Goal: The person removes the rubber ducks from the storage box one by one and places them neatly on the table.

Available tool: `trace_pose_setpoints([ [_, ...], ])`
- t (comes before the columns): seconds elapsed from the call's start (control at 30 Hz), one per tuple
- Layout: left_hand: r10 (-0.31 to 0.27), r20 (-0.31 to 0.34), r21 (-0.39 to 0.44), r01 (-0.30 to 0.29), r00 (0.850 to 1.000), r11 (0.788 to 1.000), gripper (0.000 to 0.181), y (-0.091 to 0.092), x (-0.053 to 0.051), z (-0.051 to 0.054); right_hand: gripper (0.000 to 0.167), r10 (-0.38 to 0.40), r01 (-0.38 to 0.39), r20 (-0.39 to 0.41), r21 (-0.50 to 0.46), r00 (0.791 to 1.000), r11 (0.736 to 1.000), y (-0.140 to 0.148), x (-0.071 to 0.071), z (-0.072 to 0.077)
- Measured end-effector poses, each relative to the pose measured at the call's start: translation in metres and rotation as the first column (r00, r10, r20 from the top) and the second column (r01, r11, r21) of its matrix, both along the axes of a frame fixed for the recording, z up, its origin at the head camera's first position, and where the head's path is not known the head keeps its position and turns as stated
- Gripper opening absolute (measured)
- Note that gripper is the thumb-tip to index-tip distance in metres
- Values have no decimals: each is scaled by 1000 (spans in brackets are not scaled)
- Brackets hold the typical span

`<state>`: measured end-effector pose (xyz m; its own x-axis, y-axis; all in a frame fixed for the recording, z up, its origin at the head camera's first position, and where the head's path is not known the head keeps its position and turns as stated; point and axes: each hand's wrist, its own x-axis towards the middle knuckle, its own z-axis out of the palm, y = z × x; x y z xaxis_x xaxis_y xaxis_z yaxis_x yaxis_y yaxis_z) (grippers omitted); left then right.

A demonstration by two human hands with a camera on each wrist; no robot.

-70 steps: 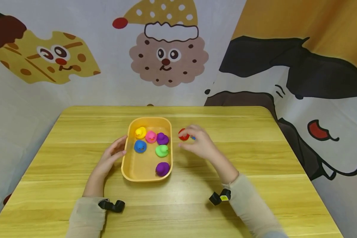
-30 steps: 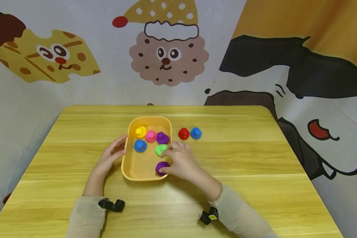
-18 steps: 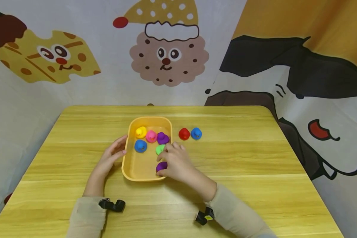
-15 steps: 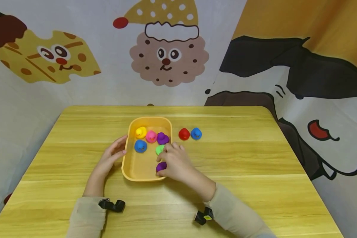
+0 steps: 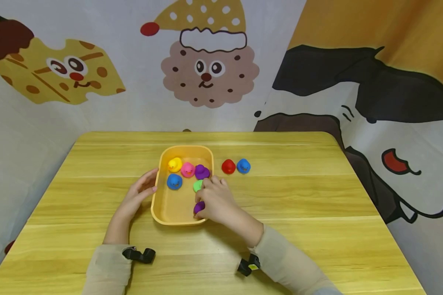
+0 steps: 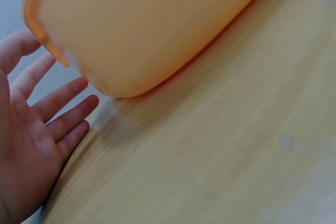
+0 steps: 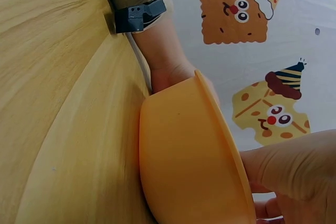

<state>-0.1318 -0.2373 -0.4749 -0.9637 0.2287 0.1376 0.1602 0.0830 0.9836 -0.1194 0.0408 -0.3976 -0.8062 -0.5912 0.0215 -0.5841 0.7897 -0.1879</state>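
In the head view my right hand (image 5: pixel 218 200) reaches over the right wall of a yellow-orange plastic tray (image 5: pixel 172 207). Thumb and fingers pinch a purple toy duck (image 5: pixel 199 207) in its near right corner. A green duck (image 5: pixel 197 186), partly hidden by the fingers, sits just beyond. My left hand (image 5: pixel 137 196) rests against the tray's left side; the left wrist view shows its fingers (image 6: pixel 65 98) straight and spread at the wall. Also inside are a yellow duck (image 5: pixel 175 164), a pink duck (image 5: pixel 188 169), another purple duck (image 5: pixel 202 171) and a blue duck (image 5: pixel 174 181).
To the right of the tray, a red duck (image 5: pixel 228 166) and a second blue duck (image 5: pixel 243 166) stand side by side on the wooden table (image 5: pixel 299 184). A cartoon-printed cloth (image 5: pixel 133 114) hangs behind the table. Each wrist carries a small black camera.
My right hand has moved from beside the red and blue ducks into the tray and closed its fingers on the near purple duck. The left hand stays at the tray's side.
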Motion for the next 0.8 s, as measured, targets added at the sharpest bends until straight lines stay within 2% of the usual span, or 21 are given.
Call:
trace_pose_setpoints([
  [0.43, -3, 3, -4, 3, 1000, 1000, 53, 0, -1, -2, 31, -10, 9, 7, 33, 1000, 999, -3, -2, -2],
  [0.8, 2, 12, -3, -2, 1000, 1000, 54, 0, 0, 0, 27, 9, -9, 4, -2, 1000, 1000, -1, -2, -2],
])
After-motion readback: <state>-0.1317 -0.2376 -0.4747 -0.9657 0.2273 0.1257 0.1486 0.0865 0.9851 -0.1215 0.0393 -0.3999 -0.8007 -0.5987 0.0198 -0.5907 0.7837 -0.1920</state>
